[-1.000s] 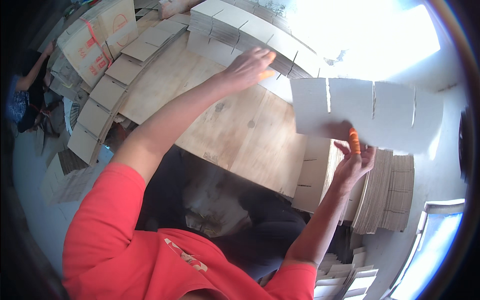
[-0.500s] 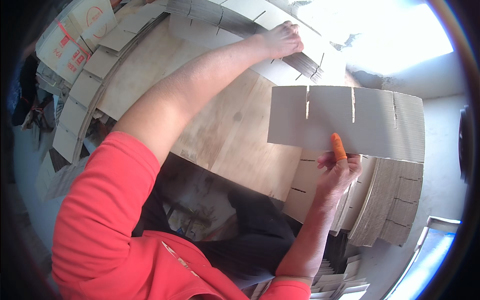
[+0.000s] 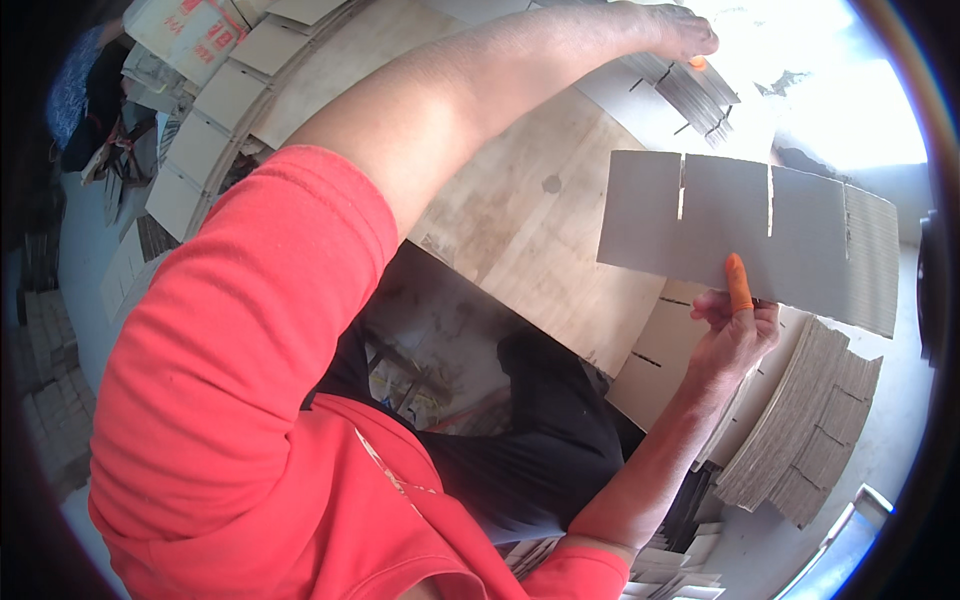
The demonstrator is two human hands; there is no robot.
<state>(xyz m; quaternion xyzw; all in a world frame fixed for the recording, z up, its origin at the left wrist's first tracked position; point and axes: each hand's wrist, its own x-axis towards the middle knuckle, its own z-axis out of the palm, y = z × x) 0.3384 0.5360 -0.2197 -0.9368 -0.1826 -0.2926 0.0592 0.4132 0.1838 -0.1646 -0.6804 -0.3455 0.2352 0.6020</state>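
Note:
My right hand grips a flat grey cardboard divider by its lower edge, the orange-covered thumb lying on its face. Narrow slots run down from the sheet's upper edge. At the far side of the table, my left hand is curled over the end of a row of slotted cardboard pieces. An orange tip shows under its fingers; what they pinch, if anything, is hidden. The wooden tabletop lies between the two arms.
Slotted cardboard stacks stand beside my right forearm, with slotted sheets at the table's right end. More cardboard pieces line the left edge, near a printed carton. A white wall rises at the right.
The whole view has shifted, so most things sit further right. My left hand has moved slightly along the cardboard row, and its orange tip now shows. My right hand keeps holding the divider.

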